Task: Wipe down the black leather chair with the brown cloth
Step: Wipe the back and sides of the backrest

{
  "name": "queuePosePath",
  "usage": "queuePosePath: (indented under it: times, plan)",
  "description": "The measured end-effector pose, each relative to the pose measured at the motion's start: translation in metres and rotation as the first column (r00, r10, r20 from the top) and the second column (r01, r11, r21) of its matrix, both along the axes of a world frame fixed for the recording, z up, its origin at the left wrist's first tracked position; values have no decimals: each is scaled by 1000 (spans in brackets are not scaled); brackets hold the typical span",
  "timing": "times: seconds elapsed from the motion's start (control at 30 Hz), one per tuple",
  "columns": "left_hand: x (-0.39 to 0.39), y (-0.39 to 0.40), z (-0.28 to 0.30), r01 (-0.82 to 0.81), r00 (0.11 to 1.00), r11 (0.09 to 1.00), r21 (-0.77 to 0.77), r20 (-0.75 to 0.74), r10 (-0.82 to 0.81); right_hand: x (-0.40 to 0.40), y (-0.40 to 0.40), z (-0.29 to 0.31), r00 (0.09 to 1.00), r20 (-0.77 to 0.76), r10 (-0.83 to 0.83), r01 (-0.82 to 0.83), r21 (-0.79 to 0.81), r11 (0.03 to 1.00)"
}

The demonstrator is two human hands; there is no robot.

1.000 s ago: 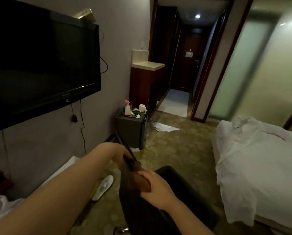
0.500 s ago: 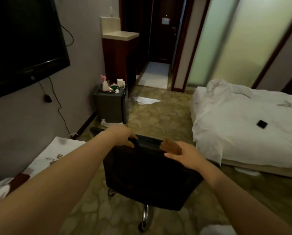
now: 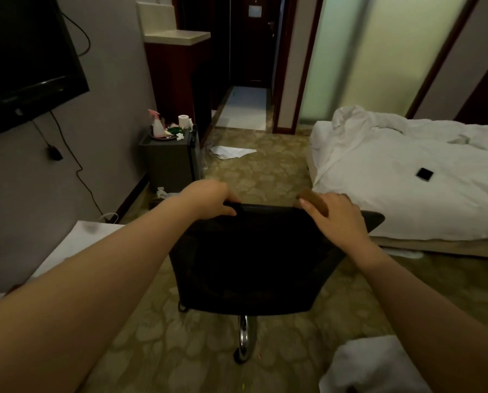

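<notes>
Black leather chair stood on the patterned carpet beside the white bed, its back to the camera. The left hand curled its fingers over the top edge — the right hand pressed the brown cloth onto that same edge, fingers wrapped round it.
</notes>
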State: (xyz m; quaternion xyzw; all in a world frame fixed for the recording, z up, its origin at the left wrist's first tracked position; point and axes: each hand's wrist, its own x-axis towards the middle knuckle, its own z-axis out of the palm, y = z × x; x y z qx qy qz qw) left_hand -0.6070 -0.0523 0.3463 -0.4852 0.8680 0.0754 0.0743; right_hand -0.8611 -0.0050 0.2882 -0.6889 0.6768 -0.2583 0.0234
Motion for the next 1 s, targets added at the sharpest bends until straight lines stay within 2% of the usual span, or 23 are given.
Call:
queuePosePath:
  times: [0.1,0.23,0.4,0.53,0.6,0.77,0.87,1.0]
  plan:
    - [0,5,-7,-12,999,998,-61,-30,11,2,0,-22,995,-19,-95,89,-198,976]
    - [-2,13,-14,-19,998,989,-144,-64,10,10,-2,-51,987,65,-148,161,-449,879]
    - [-8,27,-29,-28,999,938,-345,-35,17,19,-20,-64,971,142,-192,239,-627,742]
    - [-8,39,-48,-84,992,885,-458,-125,30,17,-26,-74,966,141,-216,246,-754,609]
    - [-6,42,-61,-112,977,869,-482,-213,7,18,-29,-77,965,148,-216,245,-798,550]
    - [4,42,-101,-151,897,778,-610,-416,-152,21,-29,-89,963,180,-202,260,-828,497]
    - [4,39,-113,-162,884,762,-627,-436,-171,23,-28,-103,971,155,-181,227,-836,500]
    - [-1,42,-117,-210,852,781,-588,-502,-148,31,-34,-122,967,159,-199,245,-790,561]
